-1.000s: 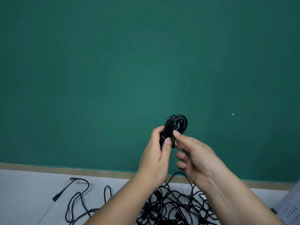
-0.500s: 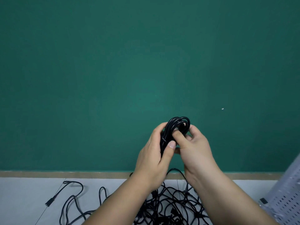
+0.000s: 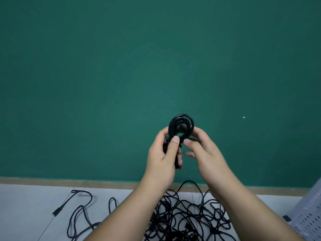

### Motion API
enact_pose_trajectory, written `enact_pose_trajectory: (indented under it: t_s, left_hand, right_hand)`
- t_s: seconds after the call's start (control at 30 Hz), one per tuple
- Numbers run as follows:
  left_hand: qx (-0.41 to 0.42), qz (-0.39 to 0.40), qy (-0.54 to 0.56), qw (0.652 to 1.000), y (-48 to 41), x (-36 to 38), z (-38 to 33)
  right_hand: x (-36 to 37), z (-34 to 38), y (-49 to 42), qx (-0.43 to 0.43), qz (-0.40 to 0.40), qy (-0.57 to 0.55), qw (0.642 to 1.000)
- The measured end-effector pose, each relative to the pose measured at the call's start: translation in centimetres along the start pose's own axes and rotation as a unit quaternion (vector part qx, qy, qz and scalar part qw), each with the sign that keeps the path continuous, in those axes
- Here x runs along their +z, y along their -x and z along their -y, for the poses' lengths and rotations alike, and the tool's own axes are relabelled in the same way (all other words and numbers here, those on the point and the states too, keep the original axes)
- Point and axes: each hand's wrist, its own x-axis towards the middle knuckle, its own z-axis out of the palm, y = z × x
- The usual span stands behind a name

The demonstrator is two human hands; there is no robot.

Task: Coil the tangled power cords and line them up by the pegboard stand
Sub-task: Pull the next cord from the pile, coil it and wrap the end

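A small coiled black power cord is held up in front of the green wall. My left hand grips the coil's lower part, thumb pressed across its front. My right hand is beside it, its fingers behind the coil's right side and the thumb near the loop; whether it pinches the cord is unclear. Below, on the white floor, lies a tangled pile of black power cords. The white pegboard stand shows at the lower right edge.
One loose cord with a plug end trails left across the floor tiles. A tan baseboard runs along the foot of the green wall. A small black piece lies at the pegboard stand's base.
Both hands stayed raised with the coil. My right hand moved from in front of the coil to its right side, its fingers now behind the loop. The view shifted slightly.
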Motion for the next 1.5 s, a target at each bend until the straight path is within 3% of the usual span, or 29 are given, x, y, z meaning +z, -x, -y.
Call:
enact_pose_trajectory:
  t_s: [0.2,0.43,0.6,0.8,1.03,1.17,1.3,1.4,1.5]
  left_hand:
    - [-0.062,-0.007,0.085,0.994,-0.5,-1.2,-0.8]
    - [-0.098,0.024,0.123,0.987,0.2,-1.4,-0.9]
    - [-0.058,0.044,0.062,0.995,0.3,-1.8,-0.9]
    - [-0.038,-0.041,-0.004,0.998,-0.3,-2.5,-0.4]
    - [-0.017,-0.125,-0.135,0.983,0.1,-1.6,1.1]
    - [-0.079,-0.175,-0.037,0.981,0.2,-0.8,1.6]
    - [-0.109,-0.123,0.059,0.985,-0.2,-1.8,1.8]
    - [-0.052,-0.095,-0.032,0.994,-0.8,-3.0,1.6]
    - [-0.008,-0.02,-0.099,0.995,-0.7,-3.2,1.5]
  right_hand:
    - [-0.8,-0.9,-0.4,-0.116,0.062,0.17,0.977]
    - [-0.4,-1.3,-0.8,-0.154,0.003,0.301,0.941]
    - [0.0,-1.8,-1.0,-0.138,-0.047,0.385,0.912]
    - [2.2,-2.3,0.2,-0.136,-0.068,0.432,0.889]
    - [4.1,-3.1,1.5,-0.118,-0.084,0.401,0.904]
    - [4.7,-4.3,2.2,-0.139,-0.093,0.447,0.879]
    - [4.6,-5.2,2.1,-0.146,-0.053,0.447,0.881]
    - [3.2,-3.8,1.5,-0.149,-0.033,0.366,0.918]
    - [1.2,-1.8,0.5,-0.097,-0.081,0.234,0.964]
